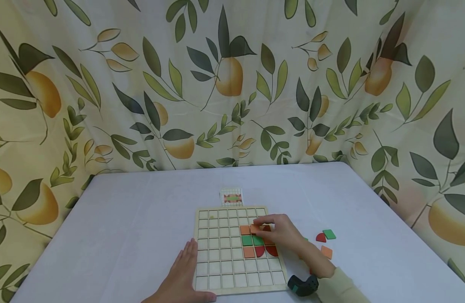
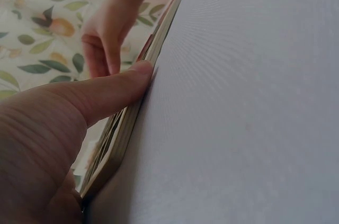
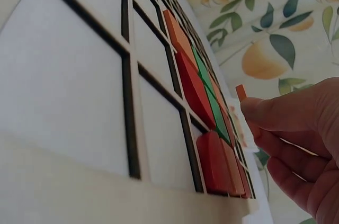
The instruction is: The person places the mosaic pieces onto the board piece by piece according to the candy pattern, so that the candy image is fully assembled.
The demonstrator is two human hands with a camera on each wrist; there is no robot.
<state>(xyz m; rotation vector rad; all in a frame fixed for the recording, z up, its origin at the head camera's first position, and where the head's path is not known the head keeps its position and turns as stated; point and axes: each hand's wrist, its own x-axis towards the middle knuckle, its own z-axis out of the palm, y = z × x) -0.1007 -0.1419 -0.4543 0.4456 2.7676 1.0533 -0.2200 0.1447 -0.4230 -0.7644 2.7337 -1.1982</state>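
A wooden grid board (image 1: 215, 255) lies on the white table, with several orange, green and red tiles in its right-hand cells. Between thumb and fingers, my right hand (image 1: 281, 229) pinches an orange square tile (image 3: 241, 92) above the grid, beside a placed orange tile (image 1: 245, 230). Green tiles (image 1: 247, 240) sit in the row below, and round-edged red tiles (image 1: 272, 251) lie nearer me. With straight fingers along the board's left side, my left hand (image 1: 183, 273) steadies it; the thumb (image 2: 119, 89) rests on the near edge. The right hand partly covers some tiles.
A small pattern card (image 1: 232, 197) stands against the board's far edge. Loose on the table to the right are a green tile (image 1: 329, 234), a red one (image 1: 321, 237) and an orange one (image 1: 326, 252). Behind the table hangs a leaf-and-fruit patterned curtain (image 1: 202, 126).
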